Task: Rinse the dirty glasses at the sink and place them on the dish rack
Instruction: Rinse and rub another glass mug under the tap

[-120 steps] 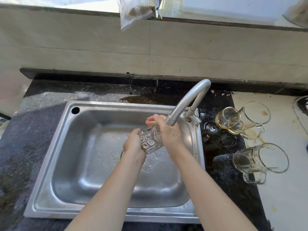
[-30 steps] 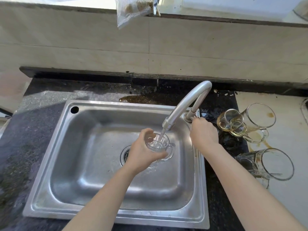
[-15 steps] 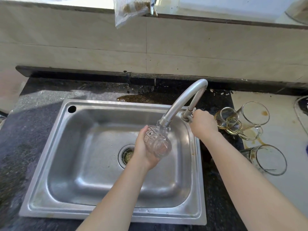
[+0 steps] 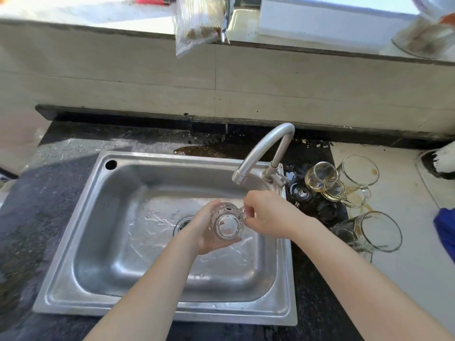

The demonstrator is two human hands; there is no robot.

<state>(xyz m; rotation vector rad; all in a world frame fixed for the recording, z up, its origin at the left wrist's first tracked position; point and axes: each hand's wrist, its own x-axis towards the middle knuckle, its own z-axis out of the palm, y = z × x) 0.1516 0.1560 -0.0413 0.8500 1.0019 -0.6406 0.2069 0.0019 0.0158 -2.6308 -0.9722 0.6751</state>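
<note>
Over the steel sink (image 4: 73,217) my left hand (image 4: 206,232) grips a small patterned glass mug (image 4: 227,223), tipped so its mouth faces me. My right hand (image 4: 268,215) pinches the mug's handle on its right side. The curved tap (image 4: 263,148) ends just above and behind the mug; no water stream shows. Three dirty glass mugs lie on their sides on the counter to the right: a small one (image 4: 321,177), a larger one behind it (image 4: 358,173) and a big one nearer me (image 4: 376,231). No dish rack is in view.
A brown spill stains the pale counter (image 4: 406,267) under the dirty mugs. A plastic bag (image 4: 194,23) hangs over the ledge above the tiled wall. Dark stone counter (image 4: 32,217) surrounds the sink. Something blue (image 4: 445,230) shows at the right edge.
My right hand left the tap handle and came over to the mug's handle. The left hand lowered the mug from under the spout and turned its mouth towards me. The water stream is gone.
</note>
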